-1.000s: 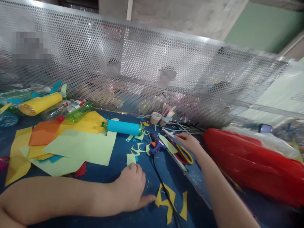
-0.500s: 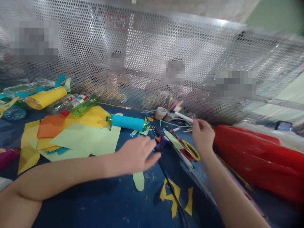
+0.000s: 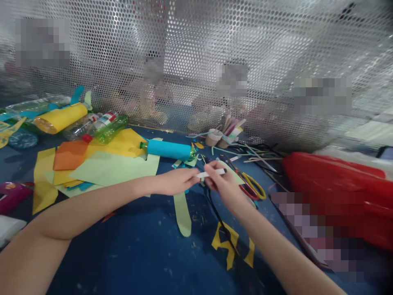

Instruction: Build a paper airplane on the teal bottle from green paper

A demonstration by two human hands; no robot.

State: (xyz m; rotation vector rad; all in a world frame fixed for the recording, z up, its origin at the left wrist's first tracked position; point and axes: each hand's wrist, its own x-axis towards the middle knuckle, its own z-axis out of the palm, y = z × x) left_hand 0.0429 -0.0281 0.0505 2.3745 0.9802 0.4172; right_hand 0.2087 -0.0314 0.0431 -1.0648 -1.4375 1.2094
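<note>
Over the middle of the blue table [image 3: 138, 254], my left hand [image 3: 179, 180] and my right hand [image 3: 222, 186] meet. Both pinch a thin white stick [image 3: 211, 173] with a dark tip, the left at one end and the right at the other. A pale green paper strip [image 3: 182, 213] lies just below the hands. A black cable [image 3: 216, 207] runs under my right wrist. Scissors with yellow handles [image 3: 253, 186] lie right of my right hand. A bottle wrapped in cyan paper [image 3: 168, 149] lies beyond the hands.
Green [image 3: 113, 168], orange [image 3: 69, 155] and yellow paper sheets lie at the left, with plastic bottles [image 3: 104, 127] and a yellow-wrapped bottle [image 3: 59, 118] behind. Yellow scraps [image 3: 230, 246] lie near. A red bag [image 3: 331, 184] fills the right. A perforated metal screen [image 3: 196, 61] walls the back; people sit beyond it.
My right hand picked the white stick up from the far clutter and brought it back toward me. My left hand rose off the table and took hold of the stick's other end.
</note>
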